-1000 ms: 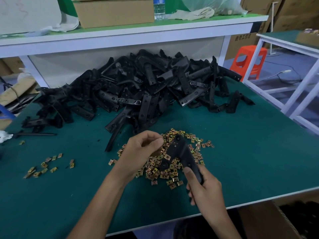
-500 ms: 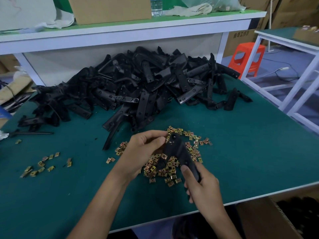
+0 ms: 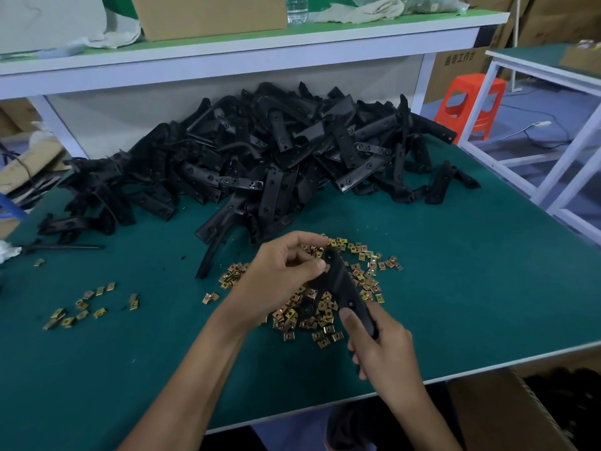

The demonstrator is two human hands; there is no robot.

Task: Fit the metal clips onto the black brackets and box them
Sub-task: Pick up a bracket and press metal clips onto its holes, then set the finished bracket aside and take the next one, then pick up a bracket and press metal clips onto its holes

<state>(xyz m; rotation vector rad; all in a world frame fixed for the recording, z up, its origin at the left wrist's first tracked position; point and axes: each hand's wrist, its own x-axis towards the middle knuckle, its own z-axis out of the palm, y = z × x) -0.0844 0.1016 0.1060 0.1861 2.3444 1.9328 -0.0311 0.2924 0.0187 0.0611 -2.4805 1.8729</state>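
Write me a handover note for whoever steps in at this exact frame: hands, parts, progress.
Right hand grips the lower end of one black bracket, held over the clip pile.
Left hand pinches at the bracket's upper end; whether a clip is between the fingers cannot be seen.
Unfitted bracket heap sits at the back of the green table; a smaller clip scatter lies left.
Done: nothing confirmed.
Left: clip this bracket, box it, then the heap.

Dark green table mat [image 3: 455, 288] with white edging. Matte black brackets [image 3: 260, 157] heaped at twelve o'clock. Gold-and-copper metal clips [image 3: 367, 271] at centre; more gold clips [image 3: 81, 307] at nine o'clock. Bright orange stool [image 3: 471, 102] at two o'clock. Plain brown cardboard box [image 3: 208, 11], pale green shelf top [image 3: 292, 34].
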